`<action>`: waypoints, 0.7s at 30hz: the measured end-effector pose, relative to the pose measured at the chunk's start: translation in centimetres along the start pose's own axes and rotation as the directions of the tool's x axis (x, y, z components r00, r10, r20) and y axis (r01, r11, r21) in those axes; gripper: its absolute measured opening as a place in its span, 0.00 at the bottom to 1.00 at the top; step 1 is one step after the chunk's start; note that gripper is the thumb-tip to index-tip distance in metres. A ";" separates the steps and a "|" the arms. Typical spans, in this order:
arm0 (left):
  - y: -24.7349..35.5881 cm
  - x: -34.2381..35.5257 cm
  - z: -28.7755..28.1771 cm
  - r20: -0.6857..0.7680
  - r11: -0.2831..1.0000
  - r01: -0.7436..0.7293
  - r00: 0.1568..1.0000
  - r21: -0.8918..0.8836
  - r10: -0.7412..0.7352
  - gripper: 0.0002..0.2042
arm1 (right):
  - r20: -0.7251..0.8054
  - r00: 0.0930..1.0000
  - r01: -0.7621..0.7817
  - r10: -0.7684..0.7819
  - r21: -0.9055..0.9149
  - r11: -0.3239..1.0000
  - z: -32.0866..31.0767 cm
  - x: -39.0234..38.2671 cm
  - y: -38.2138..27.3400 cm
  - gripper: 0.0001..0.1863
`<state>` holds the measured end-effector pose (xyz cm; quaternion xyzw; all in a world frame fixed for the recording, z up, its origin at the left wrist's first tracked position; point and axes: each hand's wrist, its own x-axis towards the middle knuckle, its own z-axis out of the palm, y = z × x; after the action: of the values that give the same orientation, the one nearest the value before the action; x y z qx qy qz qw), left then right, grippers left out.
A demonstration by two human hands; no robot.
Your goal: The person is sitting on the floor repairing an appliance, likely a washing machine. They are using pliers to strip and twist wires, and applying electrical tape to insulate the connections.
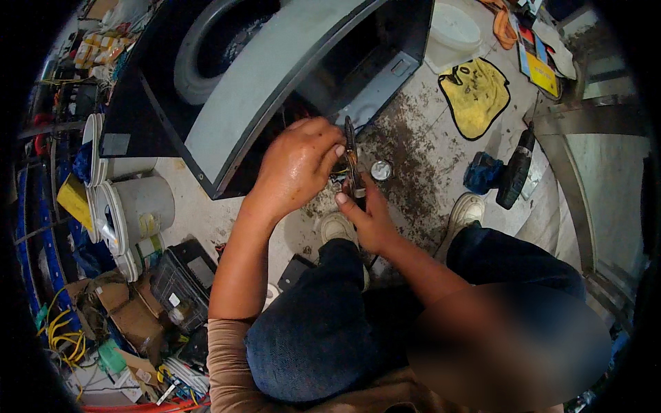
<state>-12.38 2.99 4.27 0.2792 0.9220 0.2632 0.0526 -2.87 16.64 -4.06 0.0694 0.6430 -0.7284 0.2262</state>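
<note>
A dark metal housing (406, 62) with a pale curved panel (241, 69) and a round ring (189, 65) fills the upper middle. Just below its opening, my left hand (296, 162) has its fingers curled, thumb against a slim dark metal piece (350, 148) with thin wires around it; what those fingers hold is partly hidden. My right hand (365, 217) grips the lower end of that piece, thumb and fingers closed around it. A small round metal tin (381, 170) lies on the dirty floor just right of the piece.
Right, a cordless drill (516, 165), yellow cloth (474, 100) and white bucket (456, 34) sit on the floor. Left are plastic buckets (144, 203), a black case (179, 279), torn cardboard (120, 310) and cables (65, 337). My knees and shoes are below; a metal frame (578, 206) stands far right.
</note>
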 end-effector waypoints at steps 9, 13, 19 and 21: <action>-0.3 -0.1 0.5 0.010 1.000 -0.012 1.000 -0.021 0.013 0.05 | -0.007 0.997 -0.079 0.080 0.102 0.992 0.5 -0.1 3.6 0.33; -0.5 -0.2 0.5 -0.009 1.000 0.004 1.000 -0.023 -0.004 0.04 | 0.129 0.992 -0.060 0.014 0.359 0.931 0.2 -0.1 1.3 0.23; 0.0 0.1 0.6 -0.010 1.000 0.017 1.000 0.013 -0.017 0.04 | 0.168 0.985 -0.045 -0.043 0.487 0.872 0.2 0.1 1.7 0.15; -0.1 0.0 0.5 -0.013 1.000 0.015 1.000 0.006 -0.015 0.04 | 0.205 0.977 -0.055 -0.062 0.519 0.853 0.1 0.1 1.6 0.12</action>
<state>-12.24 3.15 3.76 0.2709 0.9252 0.2616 0.0477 -2.26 16.44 -5.47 0.0477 0.3934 -0.8789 0.2654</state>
